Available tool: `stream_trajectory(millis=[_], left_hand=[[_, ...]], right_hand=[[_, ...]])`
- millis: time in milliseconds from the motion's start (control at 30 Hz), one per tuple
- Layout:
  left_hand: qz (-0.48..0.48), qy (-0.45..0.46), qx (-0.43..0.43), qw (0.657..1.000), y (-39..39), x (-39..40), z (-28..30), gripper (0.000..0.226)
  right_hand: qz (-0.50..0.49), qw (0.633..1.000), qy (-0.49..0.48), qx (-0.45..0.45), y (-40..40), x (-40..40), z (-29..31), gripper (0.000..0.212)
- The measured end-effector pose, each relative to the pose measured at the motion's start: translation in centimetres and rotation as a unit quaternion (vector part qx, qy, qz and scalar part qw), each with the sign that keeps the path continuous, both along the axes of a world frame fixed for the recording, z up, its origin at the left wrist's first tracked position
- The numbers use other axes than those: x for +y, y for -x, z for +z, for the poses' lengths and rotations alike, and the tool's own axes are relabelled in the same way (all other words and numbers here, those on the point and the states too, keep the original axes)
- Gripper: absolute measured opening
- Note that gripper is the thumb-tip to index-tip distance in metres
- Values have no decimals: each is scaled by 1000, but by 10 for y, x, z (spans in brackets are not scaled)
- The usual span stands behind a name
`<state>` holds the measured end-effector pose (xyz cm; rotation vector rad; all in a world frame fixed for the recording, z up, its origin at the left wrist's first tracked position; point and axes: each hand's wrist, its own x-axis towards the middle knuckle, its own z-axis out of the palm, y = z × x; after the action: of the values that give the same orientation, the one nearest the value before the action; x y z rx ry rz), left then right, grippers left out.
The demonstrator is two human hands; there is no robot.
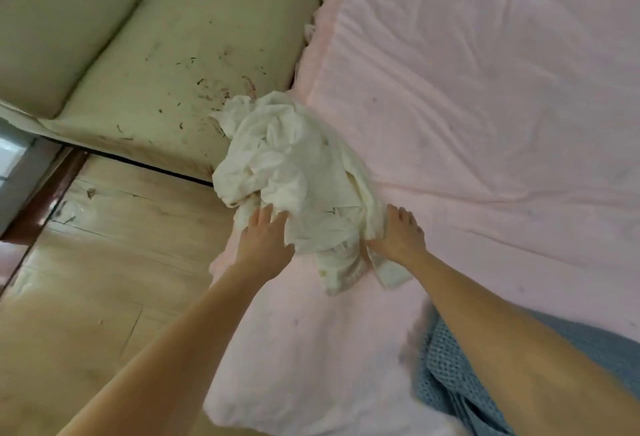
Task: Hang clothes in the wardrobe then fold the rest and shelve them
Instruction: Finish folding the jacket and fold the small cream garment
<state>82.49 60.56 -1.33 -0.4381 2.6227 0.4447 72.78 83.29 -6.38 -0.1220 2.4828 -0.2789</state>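
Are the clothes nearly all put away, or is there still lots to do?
Nothing here looks finished yet. The white garment is still a crumpled heap at the edge of the pink bed. In hand: the left hand rests on it and the right hand holds its side. Still left: hanging or folding it, then putting it away. A blue knitted piece also waits nearby. No wardrobe or shelf is in view.
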Motion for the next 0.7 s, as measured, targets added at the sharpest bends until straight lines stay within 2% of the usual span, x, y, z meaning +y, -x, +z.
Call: stream_trajectory(millis=[67,133,167,200,267,300,367,433,500,567,633,700], left_hand=[[-16,3,-11,1000,13,-7,-21,86],[18,-42,-9,999,24,-4,-40,106],[64,-91,-7,994,30,-3,-52,114],[121,-142,6,983,34,0,-58,116],[242,-218,34,945,43,2,-69,102],[284,-228,52,930,46,0,-70,85],[328,-232,69,913,52,-4,-65,48],[386,-274,87,876,55,-4,-47,28],[442,-337,99,825,58,2,-15,24],[471,-400,103,780,61,8,15,27],[478,-454,98,746,65,16,44,29],[472,-497,93,722,72,27,76,33]], right_hand=[[-40,999,12,-29,9,-11,-21,107],[-108,991,61,-57,14,-19,-35,110],[-126,986,86,-64,15,-26,-42,98],[-108,987,105,-55,14,-29,-39,76],[-59,986,153,-37,11,-36,-29,34],[-64,977,198,-35,7,-38,-20,24],[-122,951,281,-36,3,-34,4,18],[-183,929,320,-25,3,-22,30,21],[-222,919,326,0,5,-3,62,29],[-269,903,333,25,7,17,90,27],[-348,855,382,28,9,38,120,22],[-438,787,434,23,11,64,154,27]])
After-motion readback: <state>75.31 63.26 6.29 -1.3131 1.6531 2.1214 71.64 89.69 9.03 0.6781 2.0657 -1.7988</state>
